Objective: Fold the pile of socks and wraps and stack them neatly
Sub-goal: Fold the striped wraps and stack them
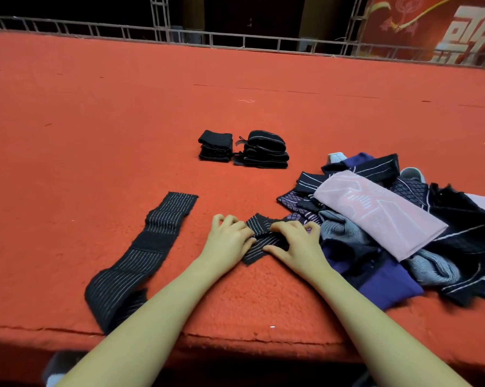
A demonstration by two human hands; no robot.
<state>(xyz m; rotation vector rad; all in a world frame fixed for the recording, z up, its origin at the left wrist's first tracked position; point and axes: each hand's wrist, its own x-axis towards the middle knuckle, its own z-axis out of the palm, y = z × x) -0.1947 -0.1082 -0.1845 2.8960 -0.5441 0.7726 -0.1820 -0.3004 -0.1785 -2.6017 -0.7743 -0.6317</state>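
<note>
A small black wrap with thin pale stripes (259,241) lies on the red carpeted surface between my hands. My left hand (230,238) grips its left side with curled fingers. My right hand (294,238) grips its right side, thumb on the front edge. A long black striped wrap (146,252) lies flat to the left, running diagonally. To the right sits a loose pile (381,227) of dark, purple and grey socks and wraps, with a pink piece (375,208) on top. Farther back stand two neat black stacks (215,146) (265,150).
The red carpet (124,121) stretches far back to a metal truss rail (235,40). Its front edge (263,342) drops off just below my forearms. A red banner (445,26) hangs at the back right.
</note>
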